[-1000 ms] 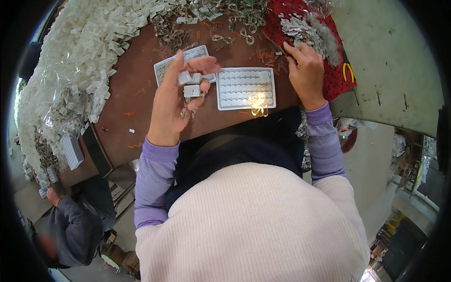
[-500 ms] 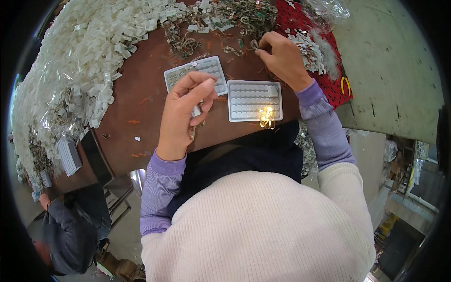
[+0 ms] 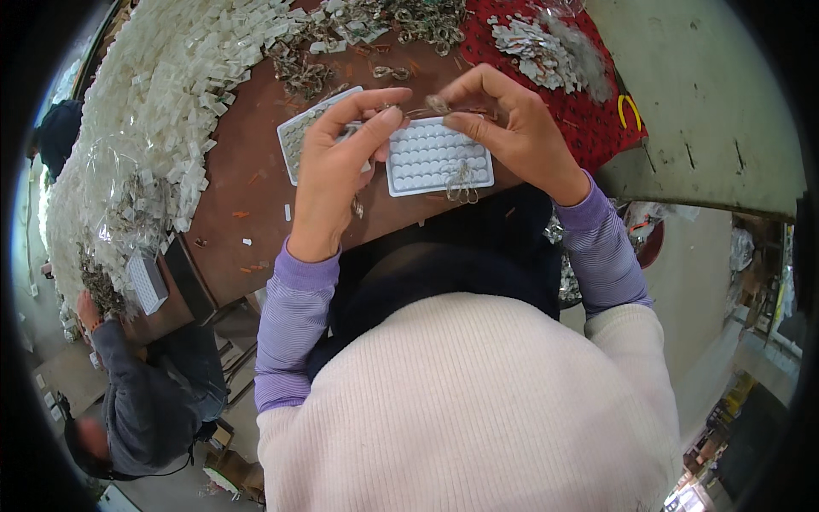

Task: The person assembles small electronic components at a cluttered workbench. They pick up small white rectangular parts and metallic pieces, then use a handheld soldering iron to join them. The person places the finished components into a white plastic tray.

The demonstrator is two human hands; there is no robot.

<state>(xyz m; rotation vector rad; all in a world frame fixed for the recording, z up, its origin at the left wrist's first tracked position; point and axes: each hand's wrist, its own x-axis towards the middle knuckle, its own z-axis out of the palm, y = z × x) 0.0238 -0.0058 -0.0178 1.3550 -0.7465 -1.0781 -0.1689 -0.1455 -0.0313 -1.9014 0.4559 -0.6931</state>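
In front of me my left hand (image 3: 337, 158) is closed in a pinch, thumb against forefinger, on a thin wire-like strand. Facing it, my right hand (image 3: 516, 128) pinches a small bundle of looped wire (image 3: 438, 104), slightly blurred. The strand seems to run between the two hands. Something small also dangles below my left palm. Under the hands lies a white tray (image 3: 405, 182) with rows of round hollows. A bunch of thin wire loops (image 3: 461, 183) hangs over its front edge. A second white tray (image 3: 287, 145) sits to the left, partly hidden by my left hand.
A big heap of small whitish square pieces (image 3: 162, 102) covers the left side. Tangled wire bundles (image 3: 431, 26) lie at the back. On a red cloth (image 3: 589, 128) are white pieces (image 3: 533, 51) and yellow-handled pliers (image 3: 630, 113). A co-worker (image 3: 149, 410) sits at lower left.
My right hand has come back from the wire pile toward my left hand, now with a small wire bundle in its fingers. My left hand has moved slightly up and right.
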